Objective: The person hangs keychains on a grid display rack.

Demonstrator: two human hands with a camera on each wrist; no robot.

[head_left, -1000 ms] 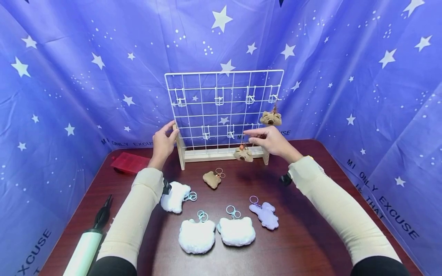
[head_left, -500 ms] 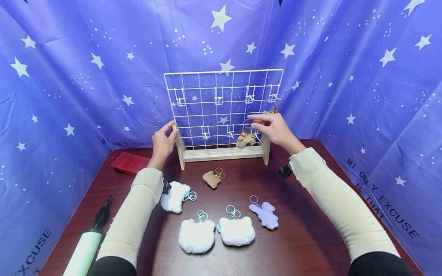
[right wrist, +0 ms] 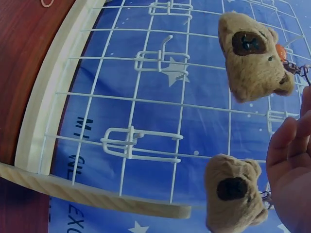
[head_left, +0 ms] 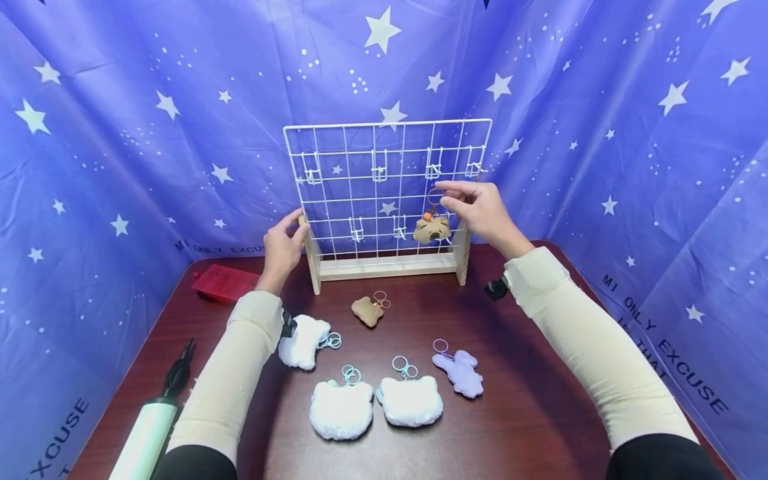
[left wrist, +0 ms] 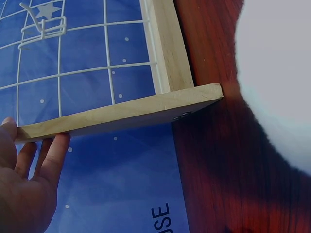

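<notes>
A brown plush animal-head keychain (head_left: pixel 432 229) with an orange bead hangs from my right hand (head_left: pixel 487 213), whose thumb and fingers pinch its ring in front of the white wire grid rack's upper right part. In the right wrist view, the held plush (right wrist: pixel 248 63) faces the camera. Below it there, a second brown plush keychain (right wrist: pixel 231 194) hangs at the rack's right side; my right hand hides it in the head view. My left hand (head_left: pixel 283 250) grips the wooden side post (left wrist: pixel 116 108) at the rack's left, thumb and fingers on opposite sides.
Several white hooks sit on the grid in two rows. On the table lie another brown plush keychain (head_left: pixel 367 311), three white plush keychains (head_left: pixel 342 410) and a lavender rabbit-shaped one (head_left: pixel 461 375). A red plastic box (head_left: pixel 225 283) and a pale green hand pump (head_left: pixel 144 433) lie at left.
My right hand has risen along the rack, lifting the brown plush keychain from near the wooden base towards the upper hooks. The left hand keeps its grip on the post.
</notes>
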